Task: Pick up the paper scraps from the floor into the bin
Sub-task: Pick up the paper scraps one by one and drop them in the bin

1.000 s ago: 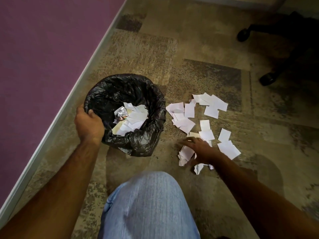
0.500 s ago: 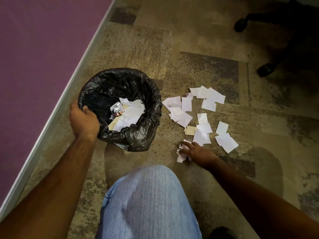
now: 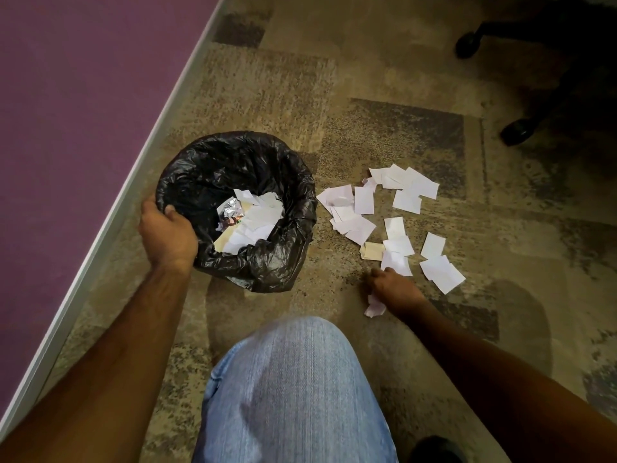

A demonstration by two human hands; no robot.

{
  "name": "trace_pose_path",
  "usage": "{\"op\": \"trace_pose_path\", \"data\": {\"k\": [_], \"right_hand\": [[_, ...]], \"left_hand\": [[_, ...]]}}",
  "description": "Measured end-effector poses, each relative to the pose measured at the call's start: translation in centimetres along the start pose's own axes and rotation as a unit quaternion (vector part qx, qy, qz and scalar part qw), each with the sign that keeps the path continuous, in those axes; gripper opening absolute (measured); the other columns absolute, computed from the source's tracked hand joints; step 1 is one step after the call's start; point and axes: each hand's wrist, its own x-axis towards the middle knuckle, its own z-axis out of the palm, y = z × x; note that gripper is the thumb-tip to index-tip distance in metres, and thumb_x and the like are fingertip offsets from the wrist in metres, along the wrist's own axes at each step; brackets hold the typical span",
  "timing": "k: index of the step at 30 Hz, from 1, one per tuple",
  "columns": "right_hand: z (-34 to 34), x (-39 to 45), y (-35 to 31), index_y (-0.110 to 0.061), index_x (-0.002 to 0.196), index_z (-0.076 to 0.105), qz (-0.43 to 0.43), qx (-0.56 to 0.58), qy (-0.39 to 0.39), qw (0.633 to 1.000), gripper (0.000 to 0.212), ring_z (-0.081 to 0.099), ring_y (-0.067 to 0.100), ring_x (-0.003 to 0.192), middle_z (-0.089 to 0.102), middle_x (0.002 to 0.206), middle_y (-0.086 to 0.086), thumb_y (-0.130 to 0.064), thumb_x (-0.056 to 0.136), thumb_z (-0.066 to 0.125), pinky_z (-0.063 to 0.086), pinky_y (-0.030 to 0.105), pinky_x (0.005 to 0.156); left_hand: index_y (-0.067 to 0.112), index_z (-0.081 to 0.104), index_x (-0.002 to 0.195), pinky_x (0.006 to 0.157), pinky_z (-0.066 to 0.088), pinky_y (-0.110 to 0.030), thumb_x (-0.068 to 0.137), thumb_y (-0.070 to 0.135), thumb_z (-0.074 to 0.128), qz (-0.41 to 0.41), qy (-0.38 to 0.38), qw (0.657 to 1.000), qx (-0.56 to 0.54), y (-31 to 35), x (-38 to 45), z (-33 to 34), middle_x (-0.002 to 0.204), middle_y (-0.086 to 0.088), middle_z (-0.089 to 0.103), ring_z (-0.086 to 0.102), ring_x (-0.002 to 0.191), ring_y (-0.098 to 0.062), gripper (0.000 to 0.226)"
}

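A round bin (image 3: 293,195) lined with a black bag stands on the carpet, with white scraps and a foil wrapper inside. My left hand (image 3: 167,235) grips its near-left rim. To the bin's right, several white paper scraps (image 3: 364,200) lie scattered on the floor, with one tan scrap (image 3: 372,251) among them. My right hand (image 3: 395,290) is low at the near edge of the pile, fingers closed around a bunch of scraps (image 3: 374,307) that sticks out below the palm.
A purple wall panel (image 3: 83,95) with a pale baseboard runs diagonally along the left. Black chair legs with casters (image 3: 516,130) stand at the upper right. My knee in blue jeans (image 3: 293,389) fills the bottom centre, a dark shoe beside it.
My right hand has closed over the nearest scraps, gathered them into its fist and drawn them slightly toward me. The left hand has stayed on the bin's rim.
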Motion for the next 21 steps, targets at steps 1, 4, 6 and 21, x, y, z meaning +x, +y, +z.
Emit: {"op": "trace_pose_path", "data": {"k": [1, 4, 6, 21], "right_hand": [[-0.4, 0.1, 0.5, -0.015, 0.128, 0.066, 0.008, 0.020, 0.004, 1.000, 0.036, 0.057, 0.024, 0.110, 0.056, 0.129, 0.006, -0.030, 0.095, 0.070, 0.046, 0.033, 0.071], [-1.9, 0.7, 1.6, -0.014, 0.109, 0.074, 0.039, 0.091, 0.063, 0.993, 0.021, 0.065, 0.027, 0.099, 0.061, 0.111, 0.008, -0.023, 0.090, 0.075, 0.055, 0.034, 0.076], [-3.7, 1.3, 2.0, -0.011, 0.090, 0.073, 0.059, 0.132, 0.132, 0.981, 0.003, 0.065, 0.029, 0.087, 0.060, 0.100, 0.009, -0.011, 0.086, 0.074, 0.053, 0.037, 0.070], [-25.7, 1.7, -9.4, -0.016, 0.090, 0.066, -0.079, 0.299, 0.417, 0.854, 0.009, 0.059, 0.012, 0.097, 0.059, 0.110, -0.004, -0.007, 0.089, 0.069, 0.049, 0.014, 0.081]], "left_hand": [[0.011, 0.054, 0.140, 0.093, 0.046, -0.030, 0.106, 0.018, 0.045, 0.001, 0.000, 1.000, -0.001, -0.1, 0.1, 0.0, 0.130, -0.013, 0.066, 0.063, 0.117, -0.031, 0.036], [0.011, 0.055, 0.139, 0.095, 0.048, -0.032, 0.106, 0.018, 0.045, 0.002, 0.001, 1.000, -0.004, -0.1, 0.1, 0.1, 0.129, -0.013, 0.066, 0.064, 0.117, -0.032, 0.036], [0.010, 0.055, 0.139, 0.096, 0.049, -0.033, 0.106, 0.018, 0.045, 0.002, 0.000, 1.000, -0.006, -0.1, 0.1, 0.1, 0.130, -0.013, 0.066, 0.064, 0.117, -0.032, 0.035], [0.012, 0.052, 0.144, 0.094, 0.043, -0.030, 0.108, 0.019, 0.044, 0.002, 0.000, 1.000, -0.008, 0.1, -0.3, -0.1, 0.135, -0.012, 0.063, 0.062, 0.120, -0.032, 0.038]]}}
